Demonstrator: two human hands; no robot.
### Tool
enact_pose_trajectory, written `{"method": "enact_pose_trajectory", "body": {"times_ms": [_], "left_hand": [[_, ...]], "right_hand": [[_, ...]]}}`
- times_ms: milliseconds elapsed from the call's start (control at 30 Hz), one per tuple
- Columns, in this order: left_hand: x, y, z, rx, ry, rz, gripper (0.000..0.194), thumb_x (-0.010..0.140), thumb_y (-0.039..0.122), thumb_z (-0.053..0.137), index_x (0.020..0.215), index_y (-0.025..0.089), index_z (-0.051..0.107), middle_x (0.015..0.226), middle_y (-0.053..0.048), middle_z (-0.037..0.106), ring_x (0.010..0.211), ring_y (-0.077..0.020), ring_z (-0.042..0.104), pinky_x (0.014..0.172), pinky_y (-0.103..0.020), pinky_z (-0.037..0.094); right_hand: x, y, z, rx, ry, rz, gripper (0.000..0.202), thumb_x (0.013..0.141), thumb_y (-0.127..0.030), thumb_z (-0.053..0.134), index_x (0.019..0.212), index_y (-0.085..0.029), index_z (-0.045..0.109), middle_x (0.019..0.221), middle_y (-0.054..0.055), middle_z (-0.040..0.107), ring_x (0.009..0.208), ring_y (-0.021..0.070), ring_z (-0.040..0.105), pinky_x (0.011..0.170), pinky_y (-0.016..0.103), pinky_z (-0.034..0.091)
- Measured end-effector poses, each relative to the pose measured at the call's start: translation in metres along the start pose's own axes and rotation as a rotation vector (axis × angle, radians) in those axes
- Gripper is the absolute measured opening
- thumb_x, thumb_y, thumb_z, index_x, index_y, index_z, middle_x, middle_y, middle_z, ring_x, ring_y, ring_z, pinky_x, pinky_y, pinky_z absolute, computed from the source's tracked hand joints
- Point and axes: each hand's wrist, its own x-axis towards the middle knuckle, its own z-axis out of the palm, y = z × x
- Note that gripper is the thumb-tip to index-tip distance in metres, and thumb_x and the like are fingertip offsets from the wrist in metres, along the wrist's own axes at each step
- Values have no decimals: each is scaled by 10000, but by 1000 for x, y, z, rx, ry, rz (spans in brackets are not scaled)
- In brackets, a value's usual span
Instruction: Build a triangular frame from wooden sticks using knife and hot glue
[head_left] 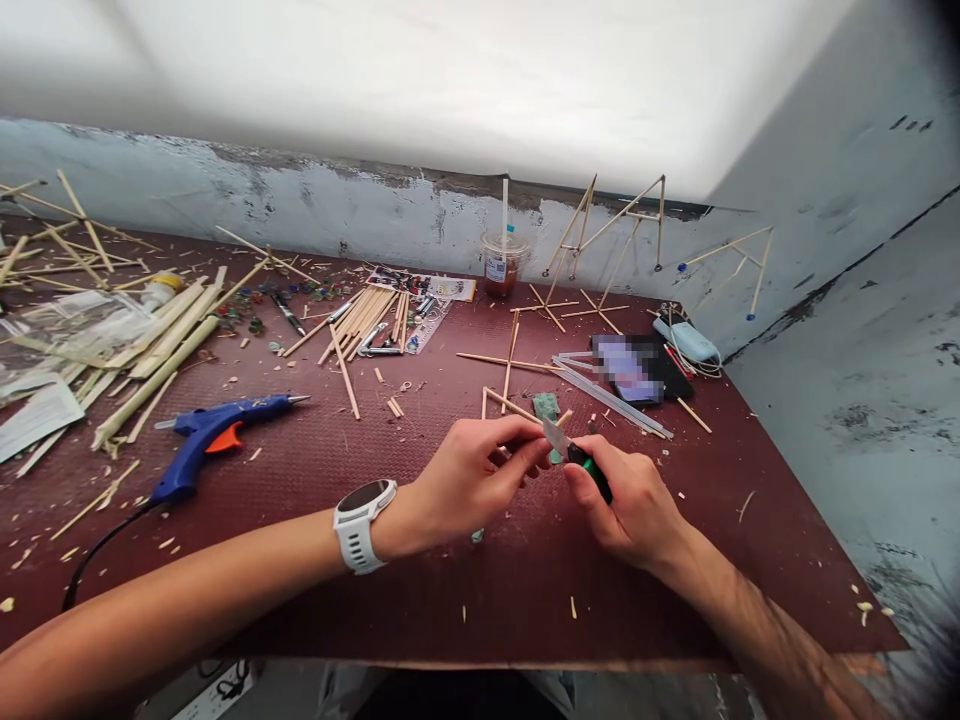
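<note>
My right hand is closed around the green and black handle of a utility knife. Its blade points up and left, right by the fingertips of my left hand. Those fingers are pinched on what looks like a thin wooden stick, mostly hidden by the fingers and blade. Two joined sticks show just behind the left hand; whether they connect to the held one I cannot tell. Crumpled green pieces lie beyond the blade. A white watch is on my left wrist.
A blue glue gun lies left, its cord running to the front edge. Stick bundles, split bamboo, a phone, clear glue sticks, a drink cup and stick frames stand or lie farther back.
</note>
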Motion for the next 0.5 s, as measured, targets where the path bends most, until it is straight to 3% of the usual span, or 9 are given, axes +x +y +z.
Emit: {"method": "enact_pose_trajectory", "body": {"times_ms": [267, 500], "left_hand": [[-1, 0, -4, 223, -9, 136, 176, 1016, 171, 590, 873, 159, 693, 769, -30, 768, 664, -114, 685, 639, -215, 539], [-2, 2, -4, 173, -19, 174, 185, 1043, 177, 569, 891, 148, 670, 767, -24, 734, 679, -106, 659, 685, -220, 530]], "right_hand": [[1, -3, 0, 38, -17, 6, 187, 1082, -313, 435, 1065, -209, 589, 787, 32, 718, 579, 159, 653, 573, 272, 453], [1, -8, 3, 44, 24, 28, 179, 1085, -304, 449, 1013, -205, 579, 747, 17, 690, 573, 158, 655, 573, 267, 453]]}}
